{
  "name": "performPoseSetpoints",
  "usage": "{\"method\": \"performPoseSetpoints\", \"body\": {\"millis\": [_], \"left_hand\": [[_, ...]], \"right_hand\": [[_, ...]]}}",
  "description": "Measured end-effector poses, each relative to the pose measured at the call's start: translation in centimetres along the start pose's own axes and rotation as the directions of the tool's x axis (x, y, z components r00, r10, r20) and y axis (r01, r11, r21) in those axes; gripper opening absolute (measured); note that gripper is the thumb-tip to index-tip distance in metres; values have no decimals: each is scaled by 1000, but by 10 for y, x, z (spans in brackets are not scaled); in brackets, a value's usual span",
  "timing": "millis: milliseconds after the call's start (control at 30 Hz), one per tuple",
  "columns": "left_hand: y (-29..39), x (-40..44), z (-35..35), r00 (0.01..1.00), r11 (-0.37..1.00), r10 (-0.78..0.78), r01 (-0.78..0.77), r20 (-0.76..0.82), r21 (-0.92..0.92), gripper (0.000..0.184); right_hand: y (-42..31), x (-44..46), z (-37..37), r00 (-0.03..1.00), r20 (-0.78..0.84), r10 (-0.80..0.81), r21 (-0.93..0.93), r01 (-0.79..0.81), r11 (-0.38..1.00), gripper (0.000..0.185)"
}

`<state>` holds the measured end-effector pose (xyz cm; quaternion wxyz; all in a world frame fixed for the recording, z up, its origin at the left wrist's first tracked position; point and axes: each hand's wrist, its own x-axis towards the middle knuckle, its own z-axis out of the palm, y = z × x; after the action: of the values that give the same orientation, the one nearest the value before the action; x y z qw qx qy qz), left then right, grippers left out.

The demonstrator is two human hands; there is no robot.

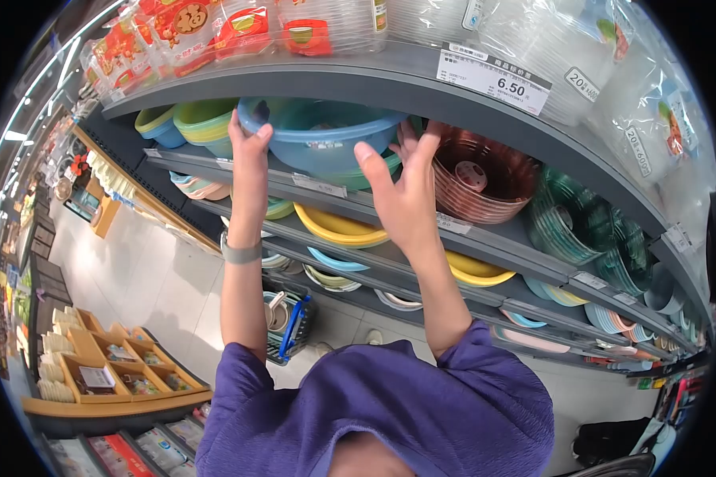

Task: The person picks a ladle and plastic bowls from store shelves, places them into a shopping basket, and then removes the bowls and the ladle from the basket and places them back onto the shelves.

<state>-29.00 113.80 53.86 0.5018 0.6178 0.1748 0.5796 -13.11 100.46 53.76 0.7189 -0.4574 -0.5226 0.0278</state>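
Note:
A translucent blue plastic basin (pixel 330 143) sits at the front of the upper basin shelf, over a green basin (pixel 356 176) partly hidden beneath it. My left hand (pixel 249 155) grips its left rim, thumb at the front and fingers round the side. At the right side, my right hand (pixel 406 187) holds the same basin, with the thumb against its front wall and the fingers by the rim. Beside that hand stands a stack of reddish-brown clear basins (pixel 485 179).
A shelf edge with a price label (pixel 495 79) runs close above the basins; plastic-wrapped cups (pixel 334 28) stand on it. Green clear baskets (pixel 569 215) are at right, yellow basins (pixel 338 226) below. A blue shopping basket (pixel 294 330) stands on the floor, near a wooden display stand (pixel 95 378).

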Motion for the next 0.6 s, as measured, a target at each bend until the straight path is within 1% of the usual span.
{"method": "performPoseSetpoints", "body": {"millis": [33, 67, 100, 133, 167, 200, 233, 267, 300, 333, 367, 433, 467, 500, 533, 567, 600], "left_hand": [[-5, 6, -2, 999, 999, -33, 33, -39, -12, 74], [-13, 11, -5, 1000, 1000, 21, -21, -9, -9, 69], [-12, 10, -3, 1000, 1000, 18, -18, -17, -10, 69], [-11, 11, 2, 999, 999, 32, -32, 19, -14, 75], [-11, 12, 6, 997, 999, 46, -45, 56, -19, 81], [-13, 16, 8, 993, 995, 72, -65, 91, -79, 78], [-13, 14, 8, 994, 995, 67, -60, 83, -78, 78], [-14, 12, 8, 996, 1000, 3, -2, 84, -10, 78], [-13, 9, 10, 995, 997, -63, 58, 81, 57, 77], [-16, 9, 11, 998, 998, 19, -22, 62, 59, 75], [-20, 9, 8, 998, 998, 21, -24, 60, 58, 75], [-21, 11, 10, 983, 927, 179, -184, 46, 326, 70], [-19, 8, 10, 979, 881, 200, -191, 26, 433, 67], [-17, 7, 11, 980, 884, 197, -188, 23, 429, 67], [-15, 5, 12, 991, 884, 131, -120, 8, 453, 66], [-14, 4, 11, 998, 877, 67, -56, -7, 477, 66], [-16, 2, 9, 998, 877, 67, -55, -7, 477, 66]], "right_hand": [[0, 4, -1, 1000, 7, -2, -1, 2, 1000, 87], [-2, 7, -3, 998, 56, 39, -69, -35, 997, 87], [-3, 8, -3, 991, 102, 84, -137, -70, 988, 87], [1, 8, -1, 998, 52, 22, -211, -10, 977, 81], [0, 11, -1, 998, 58, 22, -211, -9, 978, 81], [-3, 13, -2, 995, 47, 87, -246, -73, 966, 78], [-4, 14, -2, 988, 34, 152, -282, -137, 950, 75], [0, 17, 0, 987, 21, 157, -295, -144, 945, 68], [3, 16, 1, 986, 29, 164, -297, -148, 943, 68], [6, 16, 1, 986, 23, 162, -347, -144, 927, 67], [9, 16, 2, 988, 14, 155, -396, -137, 908, 67], [12, 15, 7, 994, 5, 113, -426, -100, 899, 69], [16, 14, 10, 999, -19, 44, -468, -48, 883, 71], [16, 9, 11, 999, -38, -16, -510, -6, 860, 74], [9, 7, 11, 999, -29, 40, -555, -50, 830, 79], [10, 4, 13, 999, -27, 41, -556, -50, 830, 79], [13, 1, 16, 999, -33, 28, -614, -42, 788, 79]]}}
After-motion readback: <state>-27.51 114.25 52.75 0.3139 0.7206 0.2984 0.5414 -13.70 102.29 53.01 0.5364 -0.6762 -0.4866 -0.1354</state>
